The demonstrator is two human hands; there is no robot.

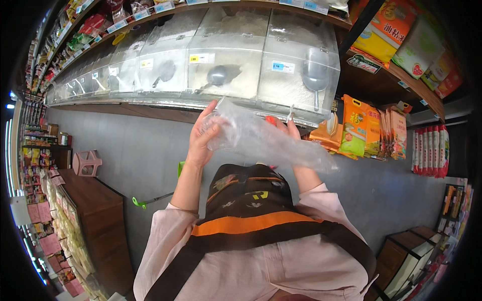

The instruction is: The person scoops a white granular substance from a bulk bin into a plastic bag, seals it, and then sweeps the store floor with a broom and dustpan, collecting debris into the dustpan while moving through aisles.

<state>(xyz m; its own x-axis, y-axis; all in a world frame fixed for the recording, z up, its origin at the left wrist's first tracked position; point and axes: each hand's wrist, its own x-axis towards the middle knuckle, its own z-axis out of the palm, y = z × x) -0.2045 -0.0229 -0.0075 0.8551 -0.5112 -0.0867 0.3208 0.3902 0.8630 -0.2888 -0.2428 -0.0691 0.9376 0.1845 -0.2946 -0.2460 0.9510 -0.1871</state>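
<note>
A crumpled clear plastic bag (260, 131) hangs in front of me, its length trailing to the right across my right wrist. My left hand (203, 135) grips its left end, thumb over the film. Behind the bag, my right hand (288, 129) is partly covered; something red shows at its fingertips, and whether it grips the film is unclear. Just beyond both hands stand clear bins of pale powder or grain. A metal scoop (218, 75) lies in the middle bin (241, 56), and a larger scoop (315, 71) stands upright at the right bin (280, 84).
Packaged bags (354, 128) stand right of the bins, below a wooden shelf (414, 84) of more packages. To the left are a pink plastic stool (86, 162), a wooden display cabinet (99, 214) and a green-ended long-handled tool (139, 203) on the grey floor (124, 139).
</note>
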